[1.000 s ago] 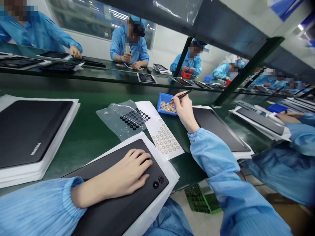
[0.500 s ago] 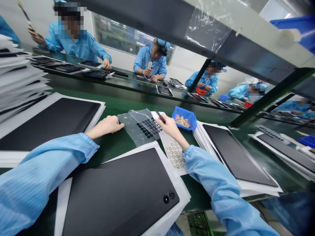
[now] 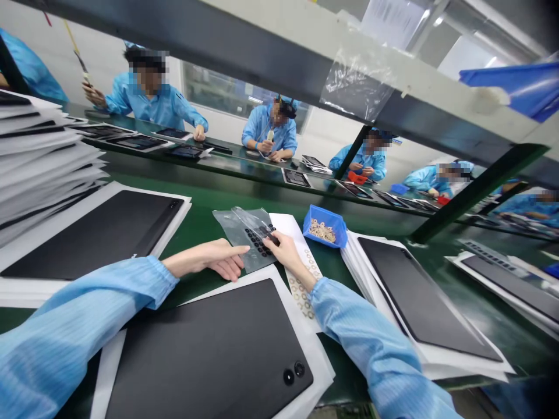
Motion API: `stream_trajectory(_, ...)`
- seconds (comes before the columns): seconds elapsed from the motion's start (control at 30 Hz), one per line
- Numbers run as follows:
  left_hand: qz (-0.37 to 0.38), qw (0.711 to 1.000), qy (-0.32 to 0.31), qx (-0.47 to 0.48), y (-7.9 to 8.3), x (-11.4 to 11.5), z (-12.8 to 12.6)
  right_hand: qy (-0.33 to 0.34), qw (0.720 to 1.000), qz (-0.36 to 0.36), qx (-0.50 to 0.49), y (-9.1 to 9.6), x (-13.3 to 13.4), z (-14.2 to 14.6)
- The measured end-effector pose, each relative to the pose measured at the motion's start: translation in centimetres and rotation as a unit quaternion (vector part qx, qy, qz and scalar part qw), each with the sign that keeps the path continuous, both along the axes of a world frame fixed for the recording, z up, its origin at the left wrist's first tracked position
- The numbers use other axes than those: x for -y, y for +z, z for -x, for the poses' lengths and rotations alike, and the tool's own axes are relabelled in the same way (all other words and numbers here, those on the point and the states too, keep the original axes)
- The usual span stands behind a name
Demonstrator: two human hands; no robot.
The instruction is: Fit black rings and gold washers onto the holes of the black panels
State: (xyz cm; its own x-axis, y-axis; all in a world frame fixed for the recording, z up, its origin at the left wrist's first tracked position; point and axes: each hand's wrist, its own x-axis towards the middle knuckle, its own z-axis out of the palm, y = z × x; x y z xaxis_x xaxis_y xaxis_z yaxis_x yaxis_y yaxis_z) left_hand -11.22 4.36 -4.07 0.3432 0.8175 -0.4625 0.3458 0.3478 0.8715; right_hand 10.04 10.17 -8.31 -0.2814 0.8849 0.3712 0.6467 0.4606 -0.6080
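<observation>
My right hand [image 3: 288,257] pinches a short, slim dark tool [image 3: 274,238], its tip over the rows of black rings [image 3: 262,249] on a clear plastic sheet [image 3: 229,224]. At that sheet's near left edge is my left hand [image 3: 220,259], fingers stretched out and nothing in them. Under my right wrist lies a white sheet with pale ring-shaped pieces [image 3: 301,297]. Closest to me, a dark tablet back panel [image 3: 209,355] with two round camera lenses [image 3: 293,372] rests on white paper. Whether the tool touches a ring is hidden by my fingers.
A blue bin [image 3: 325,224] of small tan rings stands beyond my right hand. Panels on paper lie left [image 3: 96,233] and right [image 3: 428,297]. A tall paper-layered stack [image 3: 48,163] rises at left. An overhead shelf [image 3: 262,58] crosses above; co-workers sit opposite.
My left hand has moved right along the plastic sheet, and its fingers have opened out. The right hand has come left and nearer with the tool, over the black rings. The view tilted up slightly.
</observation>
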Motion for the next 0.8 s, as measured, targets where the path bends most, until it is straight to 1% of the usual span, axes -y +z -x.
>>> stream_trajectory(0.13,-0.012,0.987,0.055,0.148,-1.1,0.4,-2.8,-0.002,0.999,-0.014,-0.029,0.2,0.4,0.4)
stream_trajectory(0.2,-0.013,0.979,0.069,0.191,-1.5,0.6,-3.7,-0.001,0.999,-0.022,-0.040,0.6,0.8,0.3)
stream_trajectory(0.27,-0.014,0.973,0.080,0.218,-1.7,0.6,-4.1,0.002,0.999,-0.027,-0.045,1.2,1.4,0.2)
stream_trajectory(0.4,-0.017,0.964,0.089,0.250,-2.1,0.6,-3.9,0.024,0.999,-0.013,-0.037,2.0,3.0,0.0)
stream_trajectory(0.53,-0.019,0.961,0.088,0.263,-2.6,0.4,-3.9,0.033,0.999,0.015,-0.034,2.0,4.3,0.2)
stream_trajectory(0.7,-0.025,0.962,0.079,0.262,-2.9,0.4,-4.0,0.022,0.997,0.064,-0.043,1.6,4.7,0.0)
stream_trajectory(0.8,-0.031,0.963,0.072,0.257,-2.9,0.5,-3.9,0.019,0.996,0.075,-0.045,1.5,4.7,0.0)
